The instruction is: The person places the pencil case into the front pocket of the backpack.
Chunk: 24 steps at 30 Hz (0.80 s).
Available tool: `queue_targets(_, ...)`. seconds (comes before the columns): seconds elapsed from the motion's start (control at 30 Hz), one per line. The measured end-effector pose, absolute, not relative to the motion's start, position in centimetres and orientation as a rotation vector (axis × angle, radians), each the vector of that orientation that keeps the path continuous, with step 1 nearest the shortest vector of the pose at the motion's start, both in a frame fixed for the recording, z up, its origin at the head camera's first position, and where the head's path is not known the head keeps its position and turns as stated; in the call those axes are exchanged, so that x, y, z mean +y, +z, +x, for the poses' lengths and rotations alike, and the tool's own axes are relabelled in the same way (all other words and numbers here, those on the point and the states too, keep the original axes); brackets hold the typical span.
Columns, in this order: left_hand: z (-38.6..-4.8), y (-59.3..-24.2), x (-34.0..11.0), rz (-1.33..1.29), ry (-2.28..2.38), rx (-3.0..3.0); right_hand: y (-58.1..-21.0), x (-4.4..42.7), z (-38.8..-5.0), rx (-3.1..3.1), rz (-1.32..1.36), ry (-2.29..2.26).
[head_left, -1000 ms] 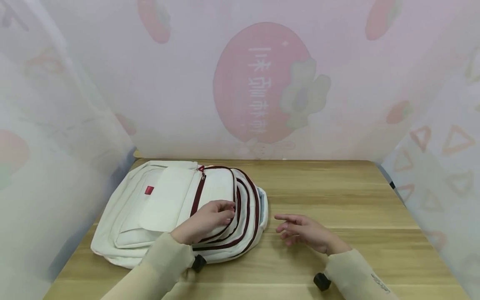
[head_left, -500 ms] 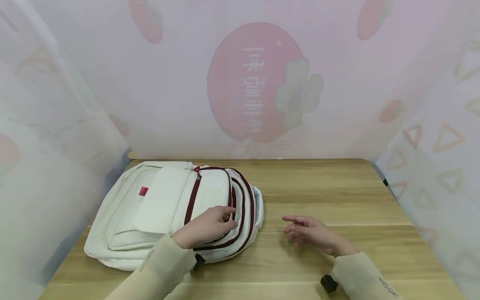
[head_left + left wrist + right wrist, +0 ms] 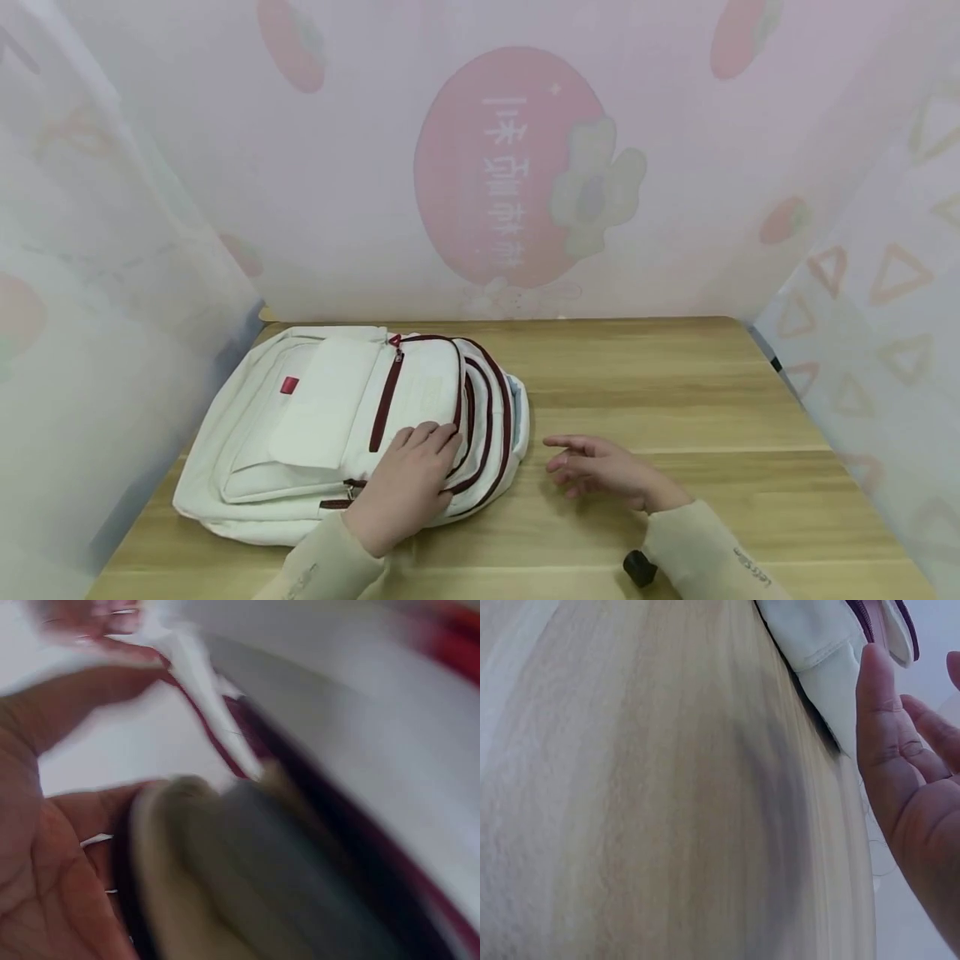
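Observation:
A white backpack (image 3: pixel 255 417) with burgundy zips lies on its back at the left of the table, its zipped end towards the right. My left hand (image 3: pixel 408 479) rests over the near side of its front pocket (image 3: pixel 427 392), fingers lying across the fabric near the burgundy edge. In the blurred left wrist view, the thumb stands apart from the fingers beside an unzipped pocket with a grey and beige lining (image 3: pixel 247 870). To the right of the bag, my right hand (image 3: pixel 607 473) hovers above the table, fingers loosely extended and touching nothing.
The wooden table (image 3: pixel 675 383) extends to the right of the bag. Pale printed curtains (image 3: pixel 360 167) enclose the back and both sides. A small black object (image 3: pixel 640 569) sits by the right sleeve.
My left hand has turned palm-down and shifted towards me, its fingers now lying across the pocket. The right hand drifted right, then back left towards the bag.

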<state>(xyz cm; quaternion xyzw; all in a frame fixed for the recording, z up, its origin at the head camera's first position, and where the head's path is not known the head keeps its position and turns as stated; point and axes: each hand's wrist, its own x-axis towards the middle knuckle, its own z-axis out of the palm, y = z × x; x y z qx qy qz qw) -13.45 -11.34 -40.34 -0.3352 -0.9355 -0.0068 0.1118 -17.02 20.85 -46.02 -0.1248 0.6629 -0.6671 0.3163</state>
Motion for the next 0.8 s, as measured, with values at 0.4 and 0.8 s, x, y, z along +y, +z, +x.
queue_targets(0.4, -14.7, -42.1, -14.5, -1.150, 0.168, -2.664, -46.1, 21.4, -16.8, 1.741, -0.311, -1.753)
queue_targets(0.8, -17.9, -42.0, -17.8, -1.189, 0.031, -2.772, -46.4, 21.1, -17.1, 1.734, -0.309, -1.764)
